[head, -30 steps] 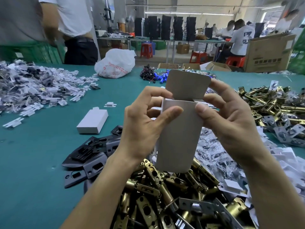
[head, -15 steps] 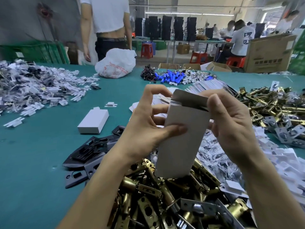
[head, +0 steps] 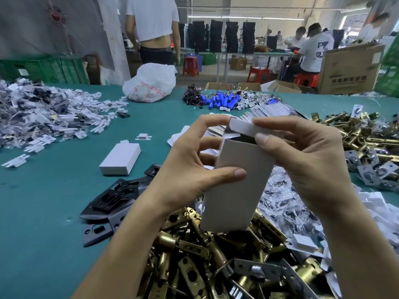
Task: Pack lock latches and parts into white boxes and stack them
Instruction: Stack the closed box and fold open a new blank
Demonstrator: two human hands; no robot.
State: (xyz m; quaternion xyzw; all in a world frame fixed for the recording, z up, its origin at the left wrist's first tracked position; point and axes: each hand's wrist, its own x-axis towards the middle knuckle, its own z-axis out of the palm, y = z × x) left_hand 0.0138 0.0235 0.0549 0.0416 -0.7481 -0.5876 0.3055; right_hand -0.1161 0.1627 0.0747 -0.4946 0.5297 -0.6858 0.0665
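The left hand grips an upright white box by its side, with the thumb lying across the front face. The right hand pinches the top flap, which is bent partly down over the open mouth. Below is a heap of brass latches on the green table. A closed box lies flat to the left, near black plates.
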